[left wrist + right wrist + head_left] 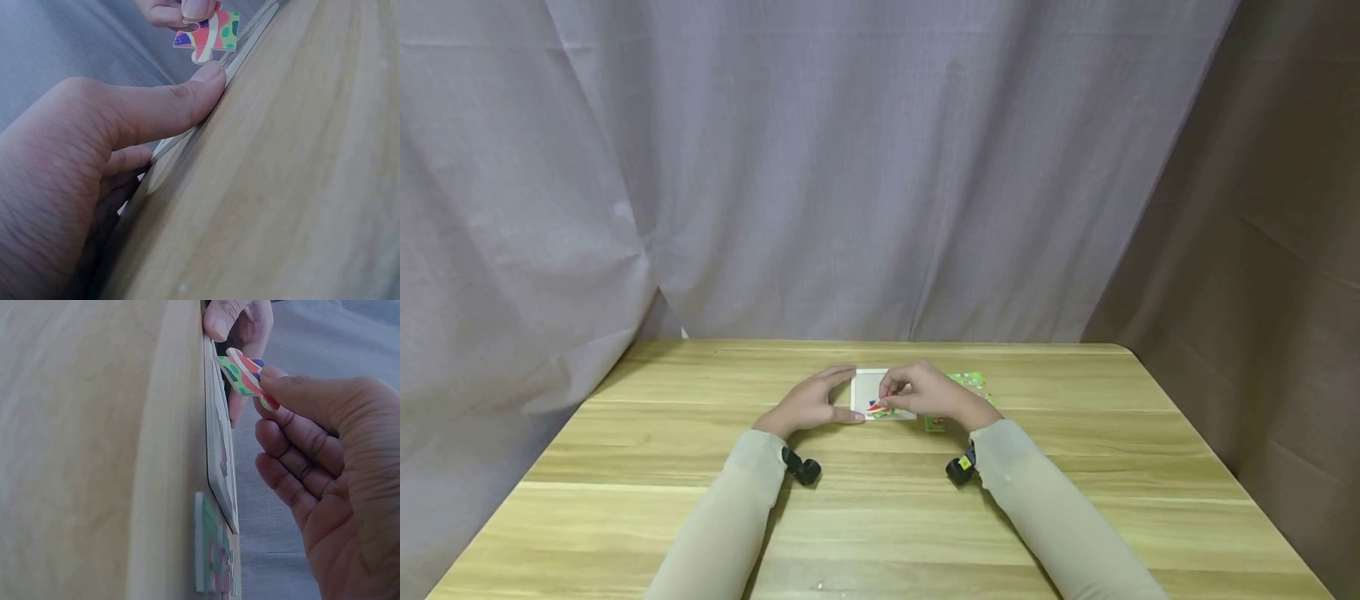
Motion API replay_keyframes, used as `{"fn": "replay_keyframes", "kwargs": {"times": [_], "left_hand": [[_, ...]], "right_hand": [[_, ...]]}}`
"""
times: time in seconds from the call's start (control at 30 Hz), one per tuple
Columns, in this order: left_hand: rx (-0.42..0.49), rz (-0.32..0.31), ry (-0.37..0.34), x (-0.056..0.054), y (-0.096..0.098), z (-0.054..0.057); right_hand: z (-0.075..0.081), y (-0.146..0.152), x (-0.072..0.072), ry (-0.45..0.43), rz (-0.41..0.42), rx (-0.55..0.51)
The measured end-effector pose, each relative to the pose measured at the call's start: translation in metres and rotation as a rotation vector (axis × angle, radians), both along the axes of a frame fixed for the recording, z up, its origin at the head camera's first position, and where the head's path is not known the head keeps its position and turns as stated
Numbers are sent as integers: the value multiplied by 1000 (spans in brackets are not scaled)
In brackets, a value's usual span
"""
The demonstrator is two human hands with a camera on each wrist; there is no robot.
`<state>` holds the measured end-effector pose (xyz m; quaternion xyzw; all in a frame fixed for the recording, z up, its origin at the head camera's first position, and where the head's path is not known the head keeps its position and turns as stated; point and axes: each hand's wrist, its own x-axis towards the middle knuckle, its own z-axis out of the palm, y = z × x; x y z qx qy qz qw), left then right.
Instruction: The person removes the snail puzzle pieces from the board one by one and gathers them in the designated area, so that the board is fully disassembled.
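A jigsaw puzzle piece (pixel 247 375), printed in red, green, white and purple, is pinched between the thumb and fingers of my right hand (pixel 925 390). It is held tilted over the white-rimmed puzzle tray (pixel 853 396), near its front edge. My left hand (pixel 811 402) holds the tray at its left end, with the thumb (pixel 187 106) on the front edge and the fingers towards the back corner. In the head view my right hand hides part of the tray's interior.
Green printed puzzle pieces (pixel 970 379) lie on the wooden table (pixel 880 517) just right of the tray, partly behind my right hand. A grey curtain (pixel 850 167) hangs behind the table's far edge.
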<state>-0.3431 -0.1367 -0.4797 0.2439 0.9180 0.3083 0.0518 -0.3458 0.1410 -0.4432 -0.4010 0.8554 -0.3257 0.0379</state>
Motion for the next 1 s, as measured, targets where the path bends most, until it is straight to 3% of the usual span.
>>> {"fn": "replay_keyframes", "kwargs": {"times": [0.67, 1.0], "left_hand": [[0, 4, 15, 0, 1, 0], [-14, -1, 28, 2, 2, 0]], "right_hand": [[2, 8, -2, 5, 7, -8], [-3, 40, 2, -14, -75, -34]]}}
